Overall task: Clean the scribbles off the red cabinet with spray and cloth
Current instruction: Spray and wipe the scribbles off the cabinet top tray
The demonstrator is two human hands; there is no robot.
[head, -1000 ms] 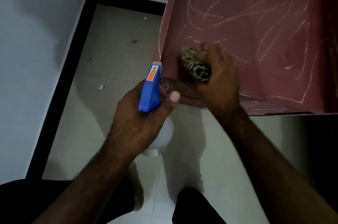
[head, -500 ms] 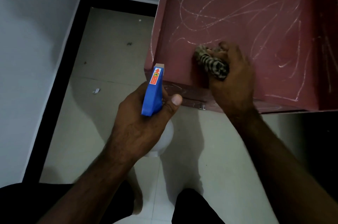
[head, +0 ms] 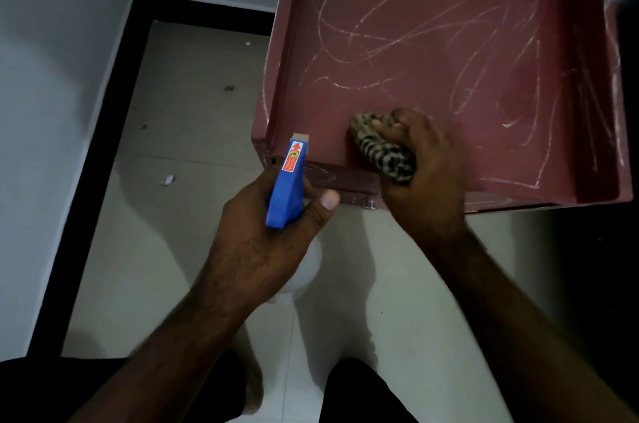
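While right hand (head: 423, 180) grips cloth (head: 382, 154) against red cabinet (head: 432, 52); left hand (head: 262, 242) clasps spray bottle (head: 288, 184)

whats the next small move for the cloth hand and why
Probably sweep the cloth up and right across the red cabinet: the right hand grips it at the lower-left corner, which looks mostly clear, while chalky scribbles cover the rest of the panel.
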